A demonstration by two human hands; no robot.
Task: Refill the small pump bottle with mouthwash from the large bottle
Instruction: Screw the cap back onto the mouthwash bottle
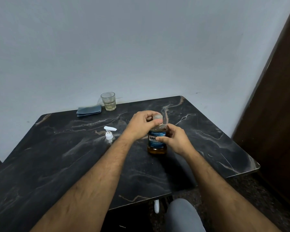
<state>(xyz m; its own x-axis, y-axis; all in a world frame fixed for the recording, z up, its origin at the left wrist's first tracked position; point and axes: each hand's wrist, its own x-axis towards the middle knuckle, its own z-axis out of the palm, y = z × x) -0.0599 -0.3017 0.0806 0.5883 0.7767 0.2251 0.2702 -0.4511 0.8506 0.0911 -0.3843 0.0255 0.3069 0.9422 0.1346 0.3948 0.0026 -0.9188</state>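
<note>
The large mouthwash bottle [155,147] stands upright at the middle of the black marble table [57,164]; it has a blue label and amber liquid low inside. My left hand [141,124] reaches over from the left and its fingers close around the clear cap [158,117] on top. My right hand [174,141] grips the bottle's body from the right, thumb across the label. The small pump bottle [109,135], clear with a white pump head, stands to the left of the large bottle, a hand's width from my left wrist, untouched.
A drinking glass [108,101] with a little liquid stands at the table's far edge by the wall, and a folded dark blue cloth [89,110] lies just left of it. A dark door or cabinet [278,114] rises on the right. My knee [182,215] shows below the table's front edge.
</note>
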